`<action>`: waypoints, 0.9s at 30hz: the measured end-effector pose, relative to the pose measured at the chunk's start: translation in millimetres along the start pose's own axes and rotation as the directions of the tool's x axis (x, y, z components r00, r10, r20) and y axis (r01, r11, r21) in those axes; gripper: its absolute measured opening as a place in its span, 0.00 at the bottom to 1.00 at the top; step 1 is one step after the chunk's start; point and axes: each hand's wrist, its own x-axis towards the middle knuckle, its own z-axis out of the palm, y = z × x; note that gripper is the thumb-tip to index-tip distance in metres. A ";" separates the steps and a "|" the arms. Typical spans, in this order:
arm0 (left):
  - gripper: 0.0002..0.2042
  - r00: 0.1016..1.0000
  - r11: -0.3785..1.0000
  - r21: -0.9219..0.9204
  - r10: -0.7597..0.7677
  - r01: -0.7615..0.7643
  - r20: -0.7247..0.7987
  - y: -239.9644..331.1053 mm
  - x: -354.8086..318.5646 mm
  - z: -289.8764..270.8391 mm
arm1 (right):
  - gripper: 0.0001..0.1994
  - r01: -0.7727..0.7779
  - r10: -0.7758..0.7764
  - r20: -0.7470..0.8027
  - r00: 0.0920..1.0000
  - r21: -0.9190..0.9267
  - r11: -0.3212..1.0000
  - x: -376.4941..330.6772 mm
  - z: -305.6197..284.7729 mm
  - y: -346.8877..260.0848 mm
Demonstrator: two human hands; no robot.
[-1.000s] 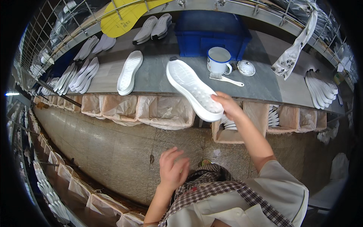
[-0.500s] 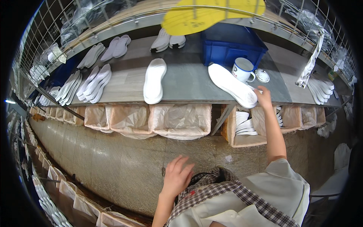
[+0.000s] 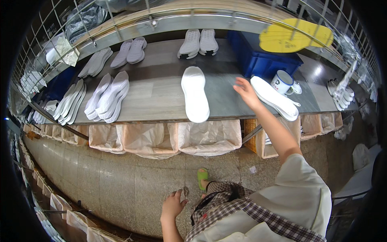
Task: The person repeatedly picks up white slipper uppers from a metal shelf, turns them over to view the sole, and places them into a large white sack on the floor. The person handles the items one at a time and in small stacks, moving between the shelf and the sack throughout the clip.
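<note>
My right hand (image 3: 246, 93) reaches over the workbench with fingers stretched out and nothing in them. It is just left of a white shoe sole (image 3: 275, 99) that lies slanted by a white mug (image 3: 281, 82) with a blue rim. Another single white shoe sole (image 3: 195, 94) lies left of the hand, its lower end at the bench's front edge. My left hand (image 3: 173, 206) hangs low in front of my body, fingers loosely apart and holding nothing.
Pairs and stacks of white soles (image 3: 109, 97) lie along the left of the workbench (image 3: 155, 80). A blue crate (image 3: 264, 60) stands behind the mug. Below the bench are lined bins (image 3: 209, 139). A yellow sole-shaped sheet (image 3: 296, 36) shows behind the wire rack above.
My right hand has left the front end of the slanted sole and moved to its left side. My view has shifted left, and a green slipper now shows below. My left hand stays low.
</note>
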 end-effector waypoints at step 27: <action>0.27 0.999 1.000 0.020 -0.009 0.010 -0.044 -85.3 87.3 -117.8 | 0.15 -0.460 0.371 0.322 0.871 0.801 0.384 175.4 24.4 18.2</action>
